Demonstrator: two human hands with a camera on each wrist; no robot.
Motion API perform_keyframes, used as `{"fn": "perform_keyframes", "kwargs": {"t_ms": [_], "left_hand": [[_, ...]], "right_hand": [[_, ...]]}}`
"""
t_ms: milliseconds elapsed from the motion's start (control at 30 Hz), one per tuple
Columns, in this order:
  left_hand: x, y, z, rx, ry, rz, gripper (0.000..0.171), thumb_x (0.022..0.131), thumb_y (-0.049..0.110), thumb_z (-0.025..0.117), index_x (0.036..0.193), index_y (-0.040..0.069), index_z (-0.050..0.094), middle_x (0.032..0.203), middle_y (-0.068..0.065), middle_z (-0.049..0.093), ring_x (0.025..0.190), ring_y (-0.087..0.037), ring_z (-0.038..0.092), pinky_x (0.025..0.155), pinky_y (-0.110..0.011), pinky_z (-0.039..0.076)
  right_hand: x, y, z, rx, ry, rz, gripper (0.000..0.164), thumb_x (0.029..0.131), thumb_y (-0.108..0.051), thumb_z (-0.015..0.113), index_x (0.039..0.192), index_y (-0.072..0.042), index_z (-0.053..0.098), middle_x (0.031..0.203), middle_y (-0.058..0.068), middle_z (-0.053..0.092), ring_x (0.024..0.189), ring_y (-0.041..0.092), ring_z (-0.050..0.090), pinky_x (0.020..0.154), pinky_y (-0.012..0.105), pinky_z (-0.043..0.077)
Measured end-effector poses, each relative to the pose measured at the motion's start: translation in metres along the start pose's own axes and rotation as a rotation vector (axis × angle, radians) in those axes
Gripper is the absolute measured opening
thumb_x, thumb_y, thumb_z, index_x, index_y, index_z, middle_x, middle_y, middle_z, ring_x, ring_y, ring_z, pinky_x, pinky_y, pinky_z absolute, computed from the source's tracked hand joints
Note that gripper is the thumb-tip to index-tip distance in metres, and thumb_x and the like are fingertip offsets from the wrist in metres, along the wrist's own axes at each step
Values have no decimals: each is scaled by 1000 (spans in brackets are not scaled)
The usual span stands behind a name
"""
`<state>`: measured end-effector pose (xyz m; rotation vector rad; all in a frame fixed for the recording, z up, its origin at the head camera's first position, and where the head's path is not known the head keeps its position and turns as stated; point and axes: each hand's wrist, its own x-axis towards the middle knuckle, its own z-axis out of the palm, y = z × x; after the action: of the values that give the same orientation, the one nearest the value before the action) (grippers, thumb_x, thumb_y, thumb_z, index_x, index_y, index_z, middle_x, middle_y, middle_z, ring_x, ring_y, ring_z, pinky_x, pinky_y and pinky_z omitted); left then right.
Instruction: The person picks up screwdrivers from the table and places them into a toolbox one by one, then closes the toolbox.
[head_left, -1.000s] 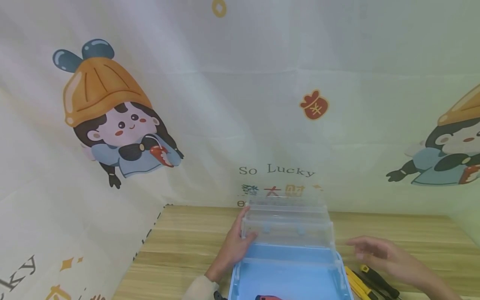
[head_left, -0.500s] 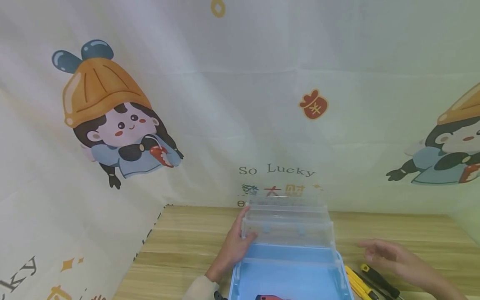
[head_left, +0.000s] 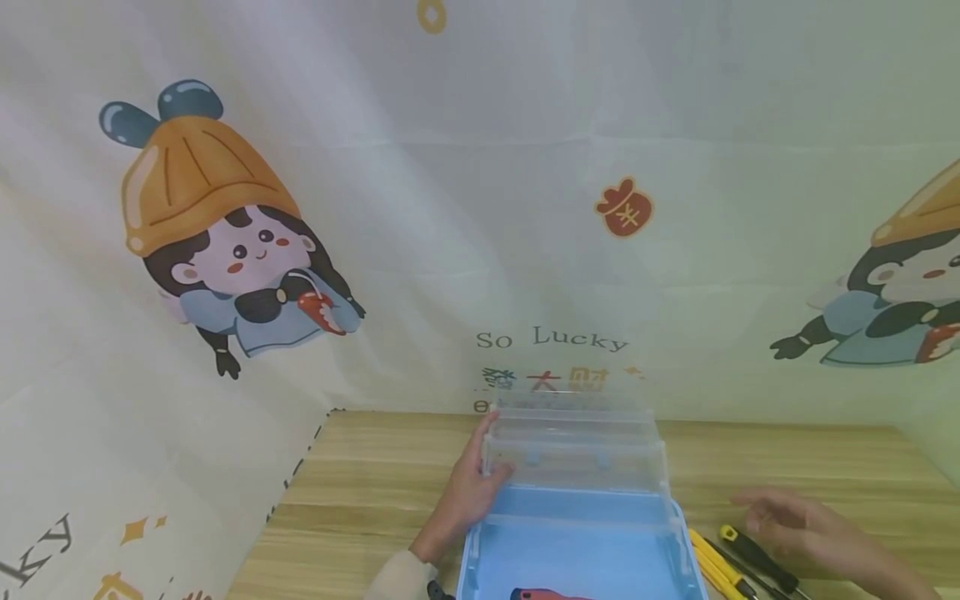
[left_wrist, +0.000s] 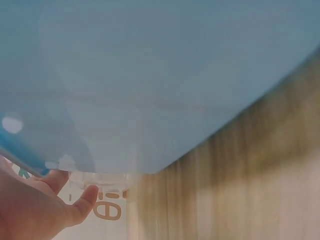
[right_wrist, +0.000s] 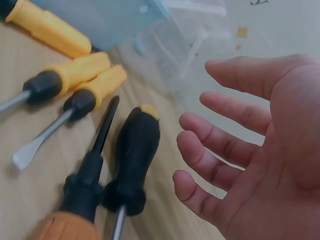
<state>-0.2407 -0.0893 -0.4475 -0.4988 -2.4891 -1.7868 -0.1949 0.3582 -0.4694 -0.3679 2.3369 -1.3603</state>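
A light-blue box [head_left: 577, 554] with its clear lid [head_left: 585, 467] raised stands at the bottom middle of the head view. At the lid's left edge my left hand [head_left: 468, 492] holds on, thumb on the near face and fingers along the side. My right hand [head_left: 802, 525], fingers apart and slightly bent with nothing in them, hovers over the tools right of the box. Nearest it lies a black screwdriver with a yellow end [right_wrist: 135, 155]. Beside that are an orange-and-black screwdriver [right_wrist: 75, 200] and a yellow-handled flathead screwdriver [right_wrist: 75, 107].
Inside the box, a red-and-dark object [head_left: 547, 594] is cut off by the frame. Another yellow handle [right_wrist: 55, 32] lies close to the box. Wooden tabletop [head_left: 367, 475] extends on both sides, and a printed cloth [head_left: 450, 208] hangs behind it.
My right hand has drawn off to the right and slightly down, away from the box and over the screwdrivers. The left hand and lid have stayed in place.
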Motion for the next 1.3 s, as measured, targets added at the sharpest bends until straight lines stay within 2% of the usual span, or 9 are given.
{"fn": "perform_keyframes", "kwargs": {"t_ms": [133,333,567,733,933,1033,1167,1300], "left_hand": [[0,1,0,4,1,-8,70,96,5,57,156,21,26,159,-18,29,137,-44,40,111,-66,29],[2,-3,1,-4,0,-6,70,96,3,57,156,21,26,160,-18,28,139,-44,37,112,-66,28],[14,-41,3,27,6,-19,74,96,15,60,154,42,23,164,-5,23,144,-36,33,114,-63,26],[15,-42,4,33,5,-11,73,96,15,60,155,39,23,163,-7,24,143,-38,34,113,-65,26],[15,-39,5,23,9,-7,73,96,14,60,155,38,24,164,-6,23,144,-37,34,114,-64,26],[15,-40,5,13,15,-7,73,96,10,59,156,34,24,162,-10,26,141,-39,38,113,-64,28],[16,-42,6,-1,16,-4,74,96,5,58,157,26,23,161,-16,27,139,-43,38,112,-66,29],[16,-42,6,8,6,2,74,97,7,57,157,30,22,163,-12,24,143,-41,34,113,-66,26]], "right_hand": [[-1,5,0,8,-5,15,52,104,-21,48,143,12,37,123,17,59,97,1,57,75,32,55],[-2,12,2,26,-19,46,55,104,-21,50,142,15,35,117,14,60,98,14,57,80,45,55],[2,19,4,-14,-15,67,56,102,-23,54,141,14,38,118,14,60,98,15,57,79,44,54],[5,23,5,45,-62,122,59,101,-25,54,143,13,36,118,13,58,102,26,54,80,40,52],[5,30,2,76,-95,111,59,103,-23,51,145,14,32,118,14,56,102,26,52,82,41,50],[6,32,4,66,-68,125,58,101,-23,55,144,10,36,120,14,57,102,25,52,81,43,51],[5,35,9,90,-55,82,57,97,-17,60,142,11,37,119,12,57,99,19,51,80,39,51],[3,40,13,161,-91,15,61,96,-9,60,143,16,30,120,8,54,93,10,47,79,26,50]]}}
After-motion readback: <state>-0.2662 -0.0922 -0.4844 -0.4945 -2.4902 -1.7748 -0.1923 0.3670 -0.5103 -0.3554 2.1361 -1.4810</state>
